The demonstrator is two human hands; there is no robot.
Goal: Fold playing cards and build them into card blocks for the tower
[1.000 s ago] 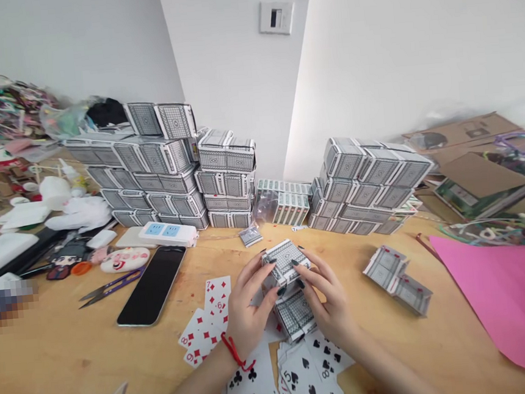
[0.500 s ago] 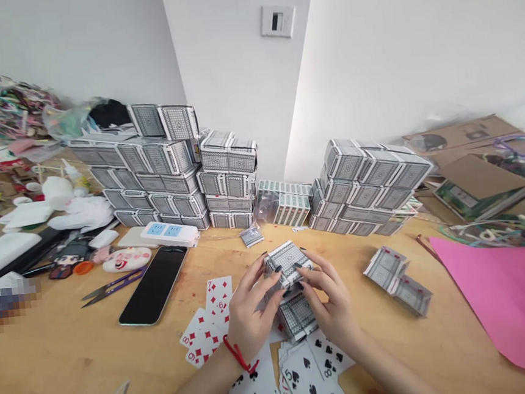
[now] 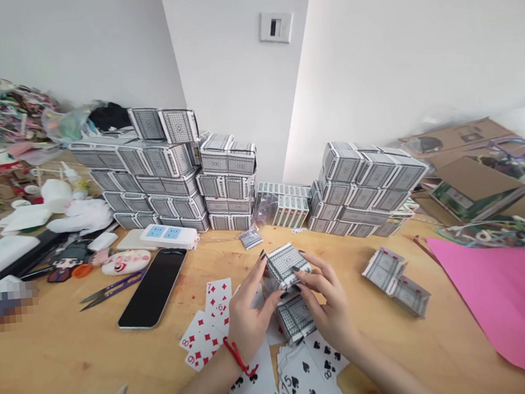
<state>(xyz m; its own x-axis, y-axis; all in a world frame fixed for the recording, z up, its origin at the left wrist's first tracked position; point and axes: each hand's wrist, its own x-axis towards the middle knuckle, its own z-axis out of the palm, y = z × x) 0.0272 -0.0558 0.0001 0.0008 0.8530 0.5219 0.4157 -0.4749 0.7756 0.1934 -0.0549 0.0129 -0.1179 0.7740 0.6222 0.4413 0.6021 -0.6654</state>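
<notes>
Hands (image 3: 248,318): 2, gripping 1 upper card box (image 3: 287,262) | phone (image 3: 153,289): 1

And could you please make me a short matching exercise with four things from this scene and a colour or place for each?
Things:
1. upper card box
2. phone
3. paper sheet
4. scissors

Colours or places:
A. pink all over
B. purple handles
C. between the left hand and the right hand
D. black screen

Pairs: 1-C, 2-D, 3-A, 4-B
</notes>
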